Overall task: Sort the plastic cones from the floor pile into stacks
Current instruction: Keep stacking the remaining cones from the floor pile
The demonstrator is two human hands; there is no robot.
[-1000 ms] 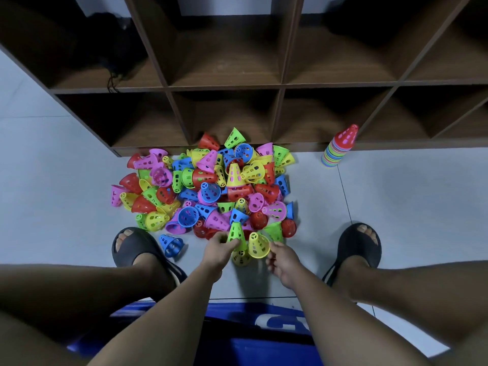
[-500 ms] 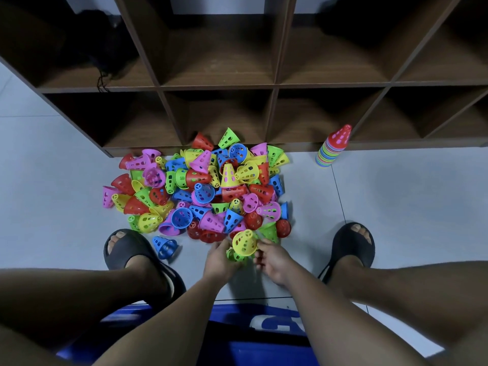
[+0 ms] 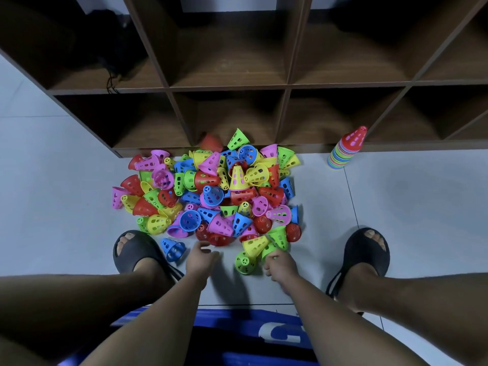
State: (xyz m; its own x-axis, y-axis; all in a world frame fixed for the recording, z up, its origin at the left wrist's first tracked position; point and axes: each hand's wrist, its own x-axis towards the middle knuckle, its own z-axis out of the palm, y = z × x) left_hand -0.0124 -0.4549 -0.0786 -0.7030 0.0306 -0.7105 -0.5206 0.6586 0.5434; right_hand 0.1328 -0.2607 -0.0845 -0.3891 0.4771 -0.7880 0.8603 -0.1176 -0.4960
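A pile of perforated plastic cones (image 3: 211, 191) in red, blue, green, yellow and pink lies on the floor in front of me. My right hand (image 3: 280, 264) grips a green cone (image 3: 268, 251) at the pile's near edge, and a yellow cone (image 3: 254, 245) lies against it. Another green cone (image 3: 245, 262) lies on its side between my hands. My left hand (image 3: 200, 257) hovers with loosely curled fingers and holds nothing, just short of a red cone (image 3: 219, 239). A leaning stack of mixed-colour cones (image 3: 343, 151) stands by the shelf at the right.
A dark wooden cubby shelf (image 3: 232, 85) rises right behind the pile. My feet in black sandals, the left sandal (image 3: 137, 249) and the right sandal (image 3: 367, 249), flank the pile. A lone blue cone (image 3: 173, 249) lies beside the left sandal. A blue seat (image 3: 237, 336) is under me.
My left hand has let go of the cones both hands held and moved left. A green cone now lies on the floor between the hands. The right hand moved slightly right.
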